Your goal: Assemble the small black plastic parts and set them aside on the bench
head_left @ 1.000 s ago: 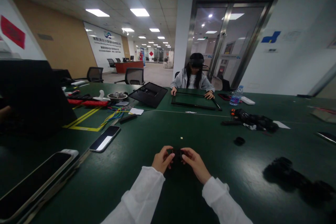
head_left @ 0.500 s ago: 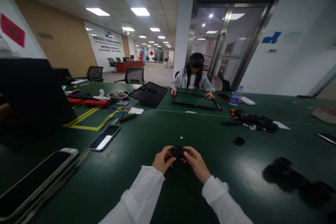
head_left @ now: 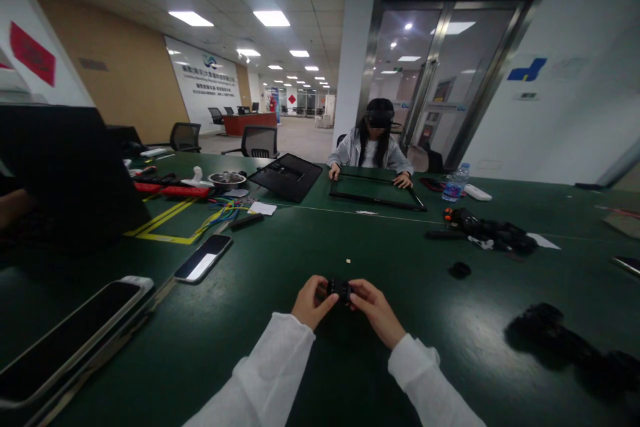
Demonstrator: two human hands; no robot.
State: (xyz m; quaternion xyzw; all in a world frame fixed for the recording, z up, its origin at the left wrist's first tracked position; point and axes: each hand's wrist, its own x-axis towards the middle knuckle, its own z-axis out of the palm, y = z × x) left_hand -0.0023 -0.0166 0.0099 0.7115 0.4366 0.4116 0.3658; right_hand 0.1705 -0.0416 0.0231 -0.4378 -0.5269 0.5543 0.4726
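Observation:
Between my two hands, just above the green table (head_left: pixel 280 267), is a small black part (head_left: pixel 341 290) whose exact kind I cannot make out. My left hand (head_left: pixel 311 302) pinches its left side between thumb and fingers. From the right, my right hand (head_left: pixel 375 310) grips the other side, thumb toward me. Fingers cover both ends of the part. A tiny pale piece (head_left: pixel 349 261) lies on the table beyond my hands. Farther right sits a small black ring-shaped piece (head_left: pixel 460 270).
Phones lie at left, one (head_left: pixel 204 258) nearer my hands and a larger one (head_left: pixel 70 340). Dark blurred parts (head_left: pixel 565 340) are at right. Across the table a person (head_left: pixel 373 140) holds a black frame (head_left: pixel 377 200). A water bottle (head_left: pixel 456 183) and coloured wires (head_left: pixel 220 213) are farther back.
My left thumb has shifted right across the black part, which looks slightly turned. The whole view has shifted a little; both hands keep their hold.

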